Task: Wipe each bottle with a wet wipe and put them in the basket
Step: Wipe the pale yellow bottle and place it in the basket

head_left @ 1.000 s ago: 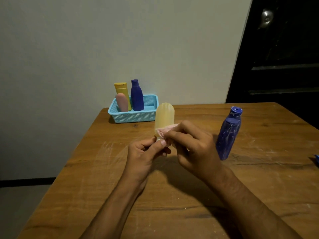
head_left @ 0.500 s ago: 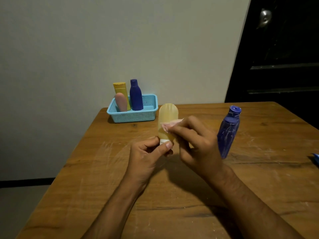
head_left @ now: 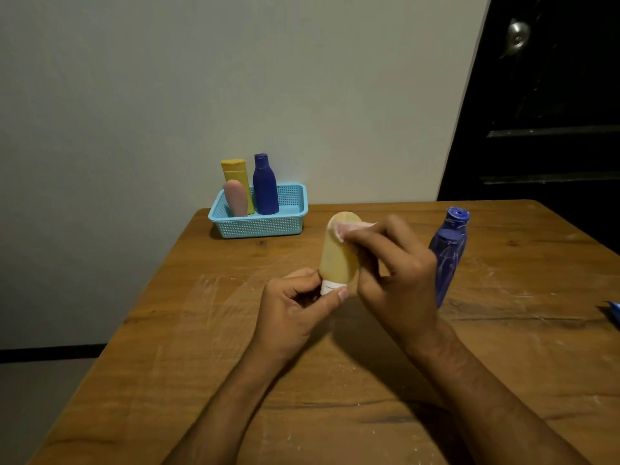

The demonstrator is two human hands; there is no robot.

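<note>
Tan tube (head_left: 338,255) upright at table centre, white cap (head_left: 328,287) down. Left hand (head_left: 295,308) pinches the cap between thumb and curled fingers. Right hand (head_left: 391,268) has fingers clamped on a pink wet wipe (head_left: 352,228), pressed against the tube's rounded top end. Wipe pass looks in progress on this one. Basket (head_left: 265,224) at 11 o'clock near the wall, holds three: yellow bottle (head_left: 235,171), pink tube (head_left: 236,198), dark blue bottle (head_left: 265,186). At 3 o'clock, just past the right hand, two blue bottles (head_left: 449,250) on the table (head_left: 167,364), apparently not yet wiped. Roughly half done: three in, one in hand, two left
</note>
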